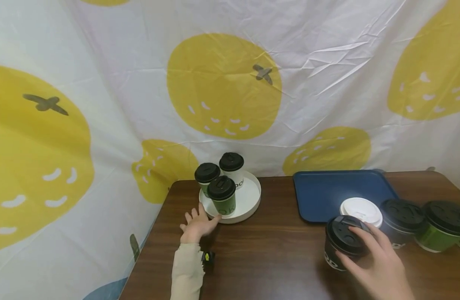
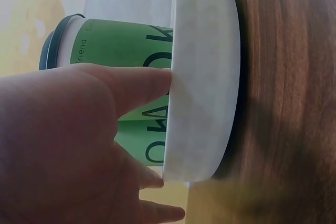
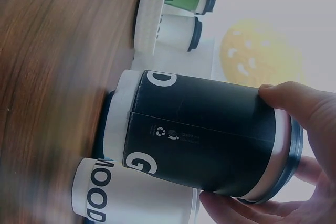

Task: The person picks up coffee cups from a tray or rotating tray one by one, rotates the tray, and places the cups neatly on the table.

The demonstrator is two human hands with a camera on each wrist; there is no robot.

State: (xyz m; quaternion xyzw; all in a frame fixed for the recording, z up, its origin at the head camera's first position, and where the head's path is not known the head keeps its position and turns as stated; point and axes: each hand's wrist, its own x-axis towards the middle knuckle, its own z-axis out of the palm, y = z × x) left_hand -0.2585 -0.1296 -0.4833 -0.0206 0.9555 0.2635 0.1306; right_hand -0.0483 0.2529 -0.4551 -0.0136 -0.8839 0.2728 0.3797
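Observation:
In the head view my right hand [image 1: 380, 258] grips a black-sleeved cup [image 1: 336, 250] near its black lid. The right wrist view shows thumb and fingers round the upper part of that cup [image 3: 199, 129]; whether its base touches the table, I cannot tell. A white-lidded cup [image 1: 361, 211] stands just behind it. At the left, my left hand [image 1: 199, 227] has its fingers spread at the near rim of a round white tray [image 1: 248, 211]. Two green cups and a white one, all black-lidded, stand in it; the front green cup [image 1: 224, 200] is closest to that hand.
A blue rectangular tray [image 1: 327, 191] lies at the back right of the brown table [image 1: 267, 258]. Right of the held cup stand a dark-lidded cup [image 1: 402, 216] and green cups [image 1: 440, 233] in a row. A patterned cloth [image 1: 308, 62] hangs behind the table.

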